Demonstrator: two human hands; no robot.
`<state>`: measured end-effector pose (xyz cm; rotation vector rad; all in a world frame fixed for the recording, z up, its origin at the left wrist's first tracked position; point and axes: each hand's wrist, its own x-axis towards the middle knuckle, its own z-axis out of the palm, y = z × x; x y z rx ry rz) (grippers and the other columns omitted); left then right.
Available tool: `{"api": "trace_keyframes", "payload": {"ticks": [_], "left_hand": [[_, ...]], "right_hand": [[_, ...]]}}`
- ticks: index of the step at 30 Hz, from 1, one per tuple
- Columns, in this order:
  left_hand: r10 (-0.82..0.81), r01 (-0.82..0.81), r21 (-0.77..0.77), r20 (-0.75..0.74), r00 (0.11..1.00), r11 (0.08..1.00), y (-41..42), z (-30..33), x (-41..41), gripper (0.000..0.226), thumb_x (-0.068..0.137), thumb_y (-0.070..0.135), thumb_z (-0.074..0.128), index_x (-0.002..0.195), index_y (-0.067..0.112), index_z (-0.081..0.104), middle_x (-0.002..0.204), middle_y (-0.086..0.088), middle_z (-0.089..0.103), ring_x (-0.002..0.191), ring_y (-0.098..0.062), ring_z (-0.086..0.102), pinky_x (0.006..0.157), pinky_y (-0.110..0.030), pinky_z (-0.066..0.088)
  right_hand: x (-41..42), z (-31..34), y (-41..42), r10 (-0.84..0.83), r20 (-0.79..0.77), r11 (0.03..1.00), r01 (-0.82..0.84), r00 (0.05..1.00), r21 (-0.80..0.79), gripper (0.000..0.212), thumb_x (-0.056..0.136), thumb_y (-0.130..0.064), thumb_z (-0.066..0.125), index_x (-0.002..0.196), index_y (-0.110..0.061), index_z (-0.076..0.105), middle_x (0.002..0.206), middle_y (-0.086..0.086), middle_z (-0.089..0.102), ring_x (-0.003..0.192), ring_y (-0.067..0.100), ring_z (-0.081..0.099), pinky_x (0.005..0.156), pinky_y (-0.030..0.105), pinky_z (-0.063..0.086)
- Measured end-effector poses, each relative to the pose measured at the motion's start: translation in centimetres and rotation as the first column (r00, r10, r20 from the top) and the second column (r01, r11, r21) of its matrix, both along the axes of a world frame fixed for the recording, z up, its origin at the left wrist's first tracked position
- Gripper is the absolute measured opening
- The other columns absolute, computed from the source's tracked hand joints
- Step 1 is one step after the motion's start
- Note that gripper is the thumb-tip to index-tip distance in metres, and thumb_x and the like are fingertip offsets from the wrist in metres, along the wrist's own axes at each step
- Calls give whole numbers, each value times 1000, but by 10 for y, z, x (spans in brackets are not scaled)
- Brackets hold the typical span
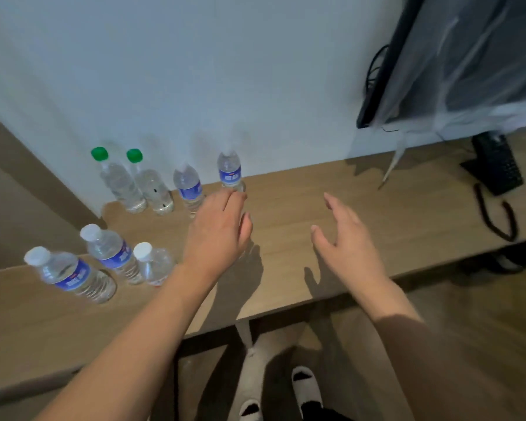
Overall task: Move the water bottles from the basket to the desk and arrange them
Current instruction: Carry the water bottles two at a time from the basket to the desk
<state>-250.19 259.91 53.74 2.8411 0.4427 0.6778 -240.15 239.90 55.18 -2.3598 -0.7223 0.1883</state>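
Observation:
Several water bottles stand on the wooden desk (pixel 301 208). Against the wall are two green-capped bottles (pixel 119 180) (pixel 151 185) and two blue-labelled bottles (pixel 189 188) (pixel 230 171). Nearer the front left stand two more blue-labelled bottles (pixel 70 275) (pixel 113 253) and a smaller white-capped bottle (pixel 154 264). My left hand (pixel 219 232) hovers over the desk with relaxed fingers, its fingertips close to the base of the rightmost back bottle; contact is unclear. Over the desk's middle, my right hand (pixel 343 238) is spread and holds nothing. No basket is in view.
A dark screen (pixel 386 65) wrapped in clear plastic hangs at the upper right. A black desk phone (pixel 498 165) with a coiled cord sits at the right end of the desk. Below the desk edge are the floor and my slippered feet (pixel 305 387).

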Motion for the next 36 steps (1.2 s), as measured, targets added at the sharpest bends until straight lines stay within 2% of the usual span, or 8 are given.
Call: {"api": "trace_keyframes", "payload": {"ticks": [7,12,16,26,29,33,35,36], "left_hand": [[-280,279,43,31,959,959,-113,20,73,30,89,16,60,117,3,61,113,-15,62,103,-31,58,90,-41,48],[-478,477,62,1,878,877,-252,28,134,33,95,26,55,124,13,59,123,-6,61,115,-20,56,99,-31,46],[-603,602,40,18,798,798,-380,31,180,36,95,28,51,127,13,57,128,-5,57,116,-20,54,100,-32,44],[-802,802,32,66,594,597,-628,39,265,33,93,22,57,123,9,59,120,-6,60,109,-21,56,94,-34,48],[-824,825,29,64,562,565,-678,40,298,32,93,21,58,122,9,60,117,-5,61,108,-20,57,94,-31,47],[-834,832,62,23,551,551,-731,29,348,31,92,22,60,121,10,61,115,-4,64,105,-16,59,90,-21,42],[-841,840,21,13,541,542,-758,18,383,32,93,24,59,122,11,60,118,-3,63,107,-16,59,90,-21,43],[-841,841,-6,15,541,541,-773,13,404,32,94,25,57,123,11,59,119,-4,62,109,-16,58,91,-21,43]], "right_hand": [[6,10,-134,-297,73,955,296,952,26,62,97,-38,52,152,-23,27,155,-2,35,142,13,30,117,32,26],[16,10,-272,-527,95,850,526,845,39,63,97,-37,53,152,-20,29,154,-1,36,142,14,29,118,34,26],[26,9,-389,-641,101,766,643,760,20,63,96,-34,54,152,-17,29,153,1,37,141,14,31,118,29,23],[66,18,-615,-792,104,608,793,602,36,65,97,-36,52,153,-18,25,153,1,36,140,14,31,115,27,22],[92,14,-660,-824,72,567,820,563,74,64,97,-40,50,152,-21,25,152,-1,37,138,14,35,117,34,27],[148,-26,-713,-859,34,509,843,512,171,62,89,-48,46,144,-26,29,141,2,46,131,20,45,106,50,41],[179,-19,-734,-866,30,499,858,499,126,61,88,-44,47,144,-26,30,144,4,44,133,24,42,112,48,35],[193,-10,-746,-862,48,507,858,505,78,60,91,-40,48,146,-24,30,147,3,41,136,24,38,115,41,30]]}}
